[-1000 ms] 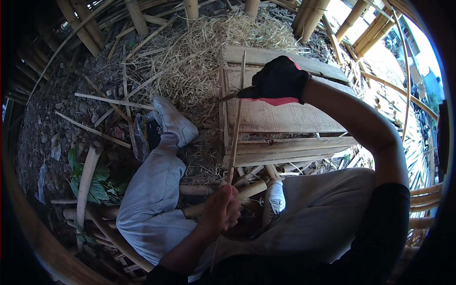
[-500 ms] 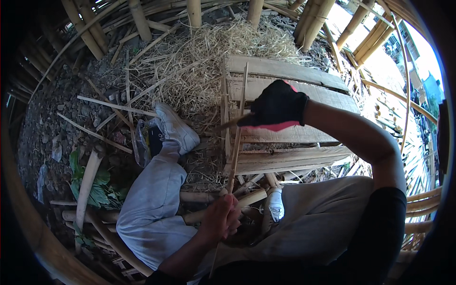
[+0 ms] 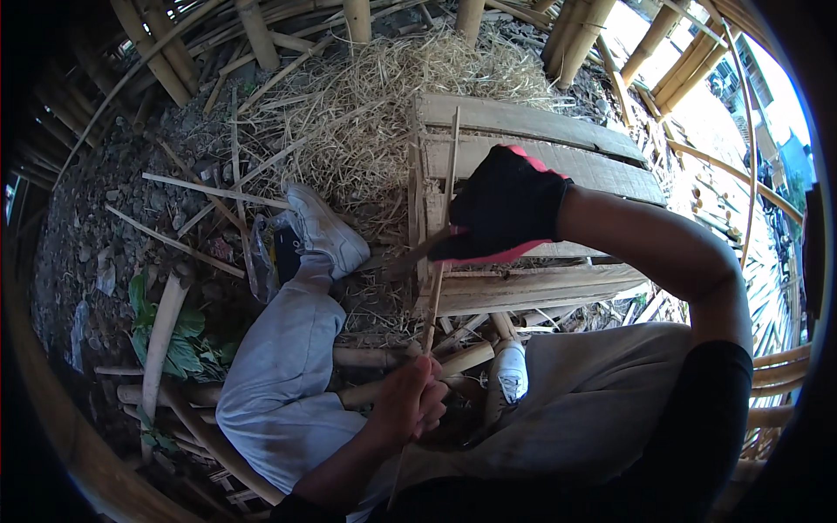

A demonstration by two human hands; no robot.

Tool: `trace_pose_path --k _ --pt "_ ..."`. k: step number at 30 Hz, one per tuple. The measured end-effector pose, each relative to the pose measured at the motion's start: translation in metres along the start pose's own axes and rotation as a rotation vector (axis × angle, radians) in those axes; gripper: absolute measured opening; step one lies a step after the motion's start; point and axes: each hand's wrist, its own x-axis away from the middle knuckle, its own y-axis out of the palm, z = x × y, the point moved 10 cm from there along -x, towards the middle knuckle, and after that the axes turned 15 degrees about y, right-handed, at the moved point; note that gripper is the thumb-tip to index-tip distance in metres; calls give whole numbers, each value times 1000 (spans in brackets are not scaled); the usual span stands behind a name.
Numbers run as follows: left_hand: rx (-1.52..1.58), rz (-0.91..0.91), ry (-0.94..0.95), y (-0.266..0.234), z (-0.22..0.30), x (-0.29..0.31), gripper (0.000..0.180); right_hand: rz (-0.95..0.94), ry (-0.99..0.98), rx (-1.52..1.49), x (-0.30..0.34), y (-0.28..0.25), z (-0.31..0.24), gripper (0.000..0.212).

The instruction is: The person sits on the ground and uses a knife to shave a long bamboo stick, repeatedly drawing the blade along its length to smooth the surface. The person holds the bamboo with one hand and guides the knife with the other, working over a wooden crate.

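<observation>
Right hand [image 3: 507,206] has moved toward the left hand [image 3: 408,399], fingers gripping a dark blade [image 3: 417,254]; left fingers clasp a bamboo strip [image 3: 452,155], already slender; what remains is unclear.

Under me, dark stony ground [image 3: 96,183]: a heap of dry shavings [image 3: 388,109] spreads ahead, pale strips [image 3: 205,188] lie crisscrossed on my left, a slatted crate [image 3: 545,164] sits before me!

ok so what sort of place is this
Probably an open-air bamboo workspace: bamboo poles stand along the far side, and straw-like shavings lie heaped beside a slatted wooden platform.
</observation>
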Motion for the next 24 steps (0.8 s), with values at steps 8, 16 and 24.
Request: trace_pose_path --k 8,16,24 --pt "-7 21 -19 0 0 3 44 -182 7 45 10 5 2 69" --pt "34 13 -27 0 -2 1 46 -93 397 126 -39 12 111 83" --pt "-18 14 -7 5 -3 0 44 -168 385 208 -22 4 138 85"
